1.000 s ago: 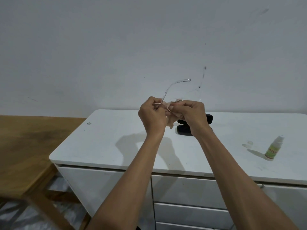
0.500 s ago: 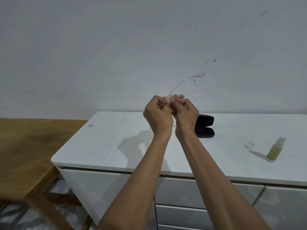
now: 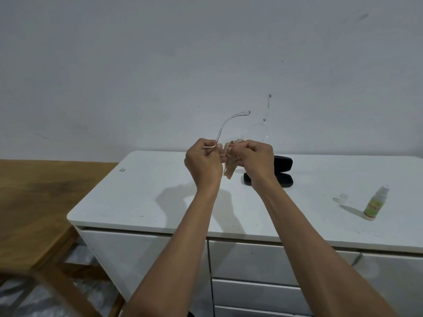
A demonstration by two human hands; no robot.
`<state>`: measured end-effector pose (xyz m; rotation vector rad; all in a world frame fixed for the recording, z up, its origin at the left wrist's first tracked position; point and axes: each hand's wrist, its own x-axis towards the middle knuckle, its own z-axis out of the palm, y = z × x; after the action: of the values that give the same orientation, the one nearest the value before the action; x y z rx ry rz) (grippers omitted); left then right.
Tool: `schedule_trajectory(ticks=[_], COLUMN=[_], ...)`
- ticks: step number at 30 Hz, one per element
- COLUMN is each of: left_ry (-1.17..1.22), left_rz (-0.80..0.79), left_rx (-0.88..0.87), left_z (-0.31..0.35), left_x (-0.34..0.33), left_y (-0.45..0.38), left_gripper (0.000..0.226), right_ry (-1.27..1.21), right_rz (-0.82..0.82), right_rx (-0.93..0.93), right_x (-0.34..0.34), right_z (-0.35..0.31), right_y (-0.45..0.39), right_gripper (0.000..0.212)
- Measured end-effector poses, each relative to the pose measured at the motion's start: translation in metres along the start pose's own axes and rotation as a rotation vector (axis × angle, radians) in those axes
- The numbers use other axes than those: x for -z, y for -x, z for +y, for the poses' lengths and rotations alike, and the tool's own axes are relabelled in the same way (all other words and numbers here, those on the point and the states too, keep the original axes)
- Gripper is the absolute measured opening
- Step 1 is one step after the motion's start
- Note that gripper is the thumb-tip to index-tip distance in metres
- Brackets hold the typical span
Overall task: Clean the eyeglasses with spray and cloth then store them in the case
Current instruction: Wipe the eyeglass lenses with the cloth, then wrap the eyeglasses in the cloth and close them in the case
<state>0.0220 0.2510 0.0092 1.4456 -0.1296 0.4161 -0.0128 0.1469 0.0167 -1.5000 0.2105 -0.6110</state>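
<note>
— both hands are up in front of the wall, close together. left hand (image 3: 203, 162) is curled tight, pinching the clear eyeglasses (image 3: 231, 128) at the near end of one temple arm.

— and the other?

— right hand (image 3: 255, 160) is closed too, fingers bunched around a beige cloth (image 3: 229, 171) pressed against the frame. a strip of that cloth hangs down between the two hands.

— where do the glasses go from there?

— up and away from the knuckles. one temple curves up above the left hand, its tip bent over. the lens part runs off above the right hand, very faint against the wall, and the second temple sticks up beyond it with a dark tip. i can't tell which lens the cloth is on.

— the case?

— black case (image 3: 277, 172) lies open on the white cabinet (image 3: 137, 197), just behind and below the right wrist, partly hidden by it. i can't see inside it.

— spray?

— spray bottle (image 3: 375, 205) stands upright well off to the right of the right hand, green label, white nozzle. a small clear cap (image 3: 343, 196) sits beside it, on the side nearer the hand.

— anything on the left?

— a wooden table (image 3: 34, 202), lower than the cabinet top, well left of the left hand.
</note>
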Motion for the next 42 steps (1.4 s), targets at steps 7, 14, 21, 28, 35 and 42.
schedule_trajectory(ticks=[7, 14, 21, 28, 35, 42], left_ry=[-0.065, -0.124, -0.253, -0.367, -0.677, -0.826], left_rz=[0.038, 0.111, 0.05, 0.033, -0.047, -0.055], left_rx=[-0.18, -0.286, -0.386, -0.347, -0.483, -0.514], left_z=[0.001, -0.004, -0.043, -0.093, -0.115, -0.128], left_x=[0.011, 0.036, 0.071, 0.103, 0.117, 0.138], left_y=[-0.006, -0.038, -0.052, -0.054, -0.061, -0.076], left_gripper=[0.015, 0.009, 0.017, 0.023, 0.019, 0.021], right_ry=[0.012, -0.101, -0.017, 0.18, 0.256, 0.28], right_rz=[0.008, -0.09, -0.032, 0.014, 0.058, 0.05], right_rx=[0.079, 0.094, 0.076, 0.024, -0.069, -0.052], right_x=[-0.008, 0.001, 0.025, 0.055, 0.065, 0.064], right_z=[0.007, 0.01, 0.034, 0.058, 0.077, 0.081], right_y=[-0.001, -0.001, -0.003, 0.002, 0.002, -0.002], right_gripper=[0.003, 0.006, 0.007, 0.014, 0.027, 0.015])
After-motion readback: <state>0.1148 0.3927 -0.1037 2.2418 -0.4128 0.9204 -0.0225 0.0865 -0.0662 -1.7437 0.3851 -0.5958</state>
